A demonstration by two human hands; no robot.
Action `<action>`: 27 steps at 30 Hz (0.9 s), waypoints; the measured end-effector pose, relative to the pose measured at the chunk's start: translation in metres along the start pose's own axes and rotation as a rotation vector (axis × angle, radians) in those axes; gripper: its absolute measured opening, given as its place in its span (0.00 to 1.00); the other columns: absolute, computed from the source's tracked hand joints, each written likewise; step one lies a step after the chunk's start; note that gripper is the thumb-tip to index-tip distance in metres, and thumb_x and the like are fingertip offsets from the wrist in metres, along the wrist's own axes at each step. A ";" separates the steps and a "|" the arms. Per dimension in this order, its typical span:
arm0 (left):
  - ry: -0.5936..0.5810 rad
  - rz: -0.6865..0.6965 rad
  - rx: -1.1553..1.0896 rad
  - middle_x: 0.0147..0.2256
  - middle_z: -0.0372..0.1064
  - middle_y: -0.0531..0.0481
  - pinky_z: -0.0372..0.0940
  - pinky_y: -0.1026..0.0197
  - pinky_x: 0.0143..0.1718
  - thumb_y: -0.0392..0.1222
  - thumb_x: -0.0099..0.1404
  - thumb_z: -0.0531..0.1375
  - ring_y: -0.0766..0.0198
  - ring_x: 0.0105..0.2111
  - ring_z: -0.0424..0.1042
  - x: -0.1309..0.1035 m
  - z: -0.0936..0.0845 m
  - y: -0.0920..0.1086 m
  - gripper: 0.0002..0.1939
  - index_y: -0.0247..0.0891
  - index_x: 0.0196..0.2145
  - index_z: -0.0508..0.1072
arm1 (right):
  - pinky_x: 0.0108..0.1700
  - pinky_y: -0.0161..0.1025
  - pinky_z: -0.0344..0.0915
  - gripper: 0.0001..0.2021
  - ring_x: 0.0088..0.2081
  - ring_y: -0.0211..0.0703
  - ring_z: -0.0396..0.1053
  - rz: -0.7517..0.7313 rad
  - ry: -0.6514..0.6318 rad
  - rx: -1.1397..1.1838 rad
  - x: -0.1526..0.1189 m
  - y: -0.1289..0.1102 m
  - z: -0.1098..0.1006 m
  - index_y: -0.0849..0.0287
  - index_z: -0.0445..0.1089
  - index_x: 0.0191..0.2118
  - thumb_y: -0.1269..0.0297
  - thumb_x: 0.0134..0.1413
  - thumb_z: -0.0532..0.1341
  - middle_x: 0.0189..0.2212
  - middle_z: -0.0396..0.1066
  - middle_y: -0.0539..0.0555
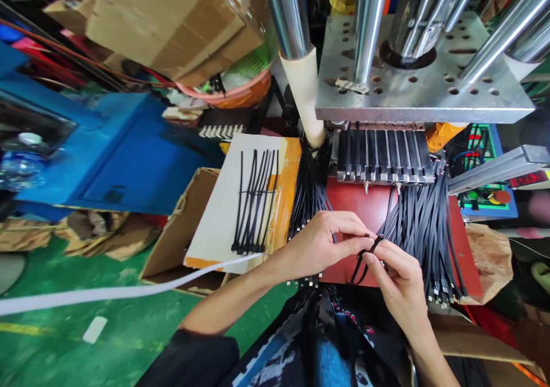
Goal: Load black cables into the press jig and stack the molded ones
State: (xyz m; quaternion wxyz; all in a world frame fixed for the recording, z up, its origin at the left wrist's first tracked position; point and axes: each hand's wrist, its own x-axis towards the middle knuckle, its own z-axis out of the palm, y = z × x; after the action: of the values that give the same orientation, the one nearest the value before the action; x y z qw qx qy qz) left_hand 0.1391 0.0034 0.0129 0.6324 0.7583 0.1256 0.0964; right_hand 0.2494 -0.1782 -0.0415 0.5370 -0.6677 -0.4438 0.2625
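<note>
In front of the red work surface, my left hand pinches a thin black cable between thumb and forefinger. My right hand grips the same cable close by, fingertips almost touching the left ones. The cable's ends are partly hidden by the fingers. Right of my hands lies a thick bundle of black cables with small metal plugs at the near end. Another cable bundle lies behind my left hand. Beyond them, a metal mould block holds a row of black cables with their plugs facing me.
A thick steel press plate with upright rods hangs above the mould. To the left, a white board carries several joined black cables over a cardboard box. A control box with buttons stands at right.
</note>
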 end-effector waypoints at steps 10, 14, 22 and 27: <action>-0.011 0.000 -0.017 0.36 0.81 0.47 0.69 0.62 0.41 0.39 0.70 0.68 0.63 0.36 0.78 0.009 -0.001 -0.004 0.06 0.36 0.38 0.85 | 0.23 0.34 0.54 0.06 0.25 0.36 0.60 0.005 0.036 0.001 0.012 -0.006 -0.001 0.54 0.79 0.38 0.66 0.69 0.65 0.26 0.66 0.48; -0.025 -0.087 -0.201 0.35 0.80 0.46 0.71 0.62 0.38 0.49 0.66 0.72 0.62 0.34 0.77 0.019 -0.005 -0.009 0.13 0.35 0.35 0.84 | 0.24 0.36 0.53 0.09 0.25 0.38 0.59 0.052 0.009 0.003 0.015 -0.007 -0.002 0.55 0.79 0.36 0.62 0.70 0.64 0.27 0.67 0.50; 0.085 0.085 0.068 0.32 0.79 0.49 0.67 0.62 0.38 0.47 0.70 0.70 0.64 0.32 0.75 0.022 -0.002 -0.004 0.13 0.35 0.32 0.81 | 0.28 0.37 0.55 0.11 0.26 0.37 0.57 0.066 0.046 -0.021 0.021 -0.007 0.000 0.55 0.72 0.33 0.63 0.71 0.63 0.27 0.64 0.48; 0.313 0.237 0.115 0.35 0.78 0.50 0.70 0.61 0.45 0.38 0.69 0.69 0.64 0.38 0.76 0.040 -0.006 -0.014 0.06 0.36 0.33 0.81 | 0.31 0.35 0.58 0.18 0.28 0.37 0.61 0.228 -0.069 0.078 0.009 0.010 0.018 0.57 0.66 0.28 0.56 0.70 0.63 0.26 0.63 0.47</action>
State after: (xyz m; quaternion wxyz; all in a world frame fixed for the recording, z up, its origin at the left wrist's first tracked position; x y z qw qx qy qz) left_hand 0.1739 0.0238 0.0000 0.5451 0.7783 0.1377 0.2796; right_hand 0.2417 -0.1619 -0.0550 0.5135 -0.6831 -0.3726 0.3618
